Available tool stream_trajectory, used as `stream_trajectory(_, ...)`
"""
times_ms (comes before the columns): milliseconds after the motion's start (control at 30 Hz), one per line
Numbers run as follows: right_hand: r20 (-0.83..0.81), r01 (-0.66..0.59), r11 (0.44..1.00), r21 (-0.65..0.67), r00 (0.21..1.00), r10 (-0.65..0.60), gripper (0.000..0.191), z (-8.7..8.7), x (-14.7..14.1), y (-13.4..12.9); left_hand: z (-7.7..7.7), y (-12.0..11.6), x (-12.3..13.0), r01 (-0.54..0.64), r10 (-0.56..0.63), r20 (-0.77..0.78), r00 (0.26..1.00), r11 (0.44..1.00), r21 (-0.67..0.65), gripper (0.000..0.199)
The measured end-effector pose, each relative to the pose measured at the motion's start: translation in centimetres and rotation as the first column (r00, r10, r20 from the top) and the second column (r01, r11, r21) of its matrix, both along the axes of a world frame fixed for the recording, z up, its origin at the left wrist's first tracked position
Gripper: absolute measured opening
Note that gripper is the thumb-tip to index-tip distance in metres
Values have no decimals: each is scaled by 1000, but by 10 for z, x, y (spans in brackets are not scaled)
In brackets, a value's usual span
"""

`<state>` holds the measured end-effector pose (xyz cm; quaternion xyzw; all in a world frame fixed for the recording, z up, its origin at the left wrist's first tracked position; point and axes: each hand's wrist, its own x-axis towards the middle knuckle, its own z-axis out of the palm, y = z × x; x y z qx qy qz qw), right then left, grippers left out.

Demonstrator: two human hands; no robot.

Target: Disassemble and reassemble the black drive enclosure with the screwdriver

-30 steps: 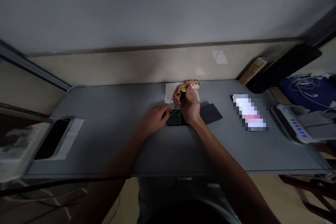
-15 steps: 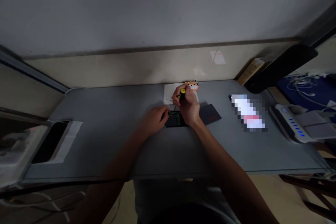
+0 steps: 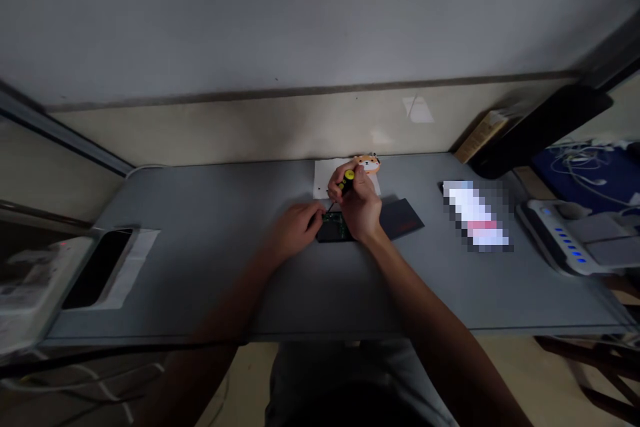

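My right hand [image 3: 363,207] is closed around a screwdriver [image 3: 349,176] with a black and yellow handle. Its thin shaft slants down and left to the upper left part of an opened black device with a green circuit board [image 3: 334,228]. The fingers of my left hand [image 3: 299,225] grip the device's left edge, close to the screwdriver's tip. A flat dark cover [image 3: 403,219] with faint red marking lies to the right, partly behind my right wrist. White paper [image 3: 323,177] with small dark specks sits behind my hands, beside an orange animal-faced item [image 3: 369,163].
The grey desk [image 3: 200,227] meets a wall at the back. A phone with a blurred lit screen [image 3: 475,217] and a power strip [image 3: 575,237] are on the right. At left, a dark phone [image 3: 100,267] rests on paper. A long black object [image 3: 543,130] leans at back right.
The view has shifted slightly, moving the desk items a little to the right. The screwdriver's shaft tilts slightly more to the left. Both hands keep their grip.
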<state>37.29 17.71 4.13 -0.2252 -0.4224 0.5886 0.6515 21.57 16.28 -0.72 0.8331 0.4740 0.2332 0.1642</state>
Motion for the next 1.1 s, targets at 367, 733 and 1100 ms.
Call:
stream_trajectory(367,21,18,1000,-3,1000,-18,50,5,0,-3,-4,1,0,-3,3,19,1000,1000,-9,19)
stream_trajectory(733,3,45,999,-18,999,-45,50,2,1,0,0,0,1,2,-2,25,1000,1000,-15,19)
stream_trajectory(1100,-2,19,1000,-17,1000,-19,51,2,1,-2,1,0,1,16,-16,30,999,1000,-10,19)
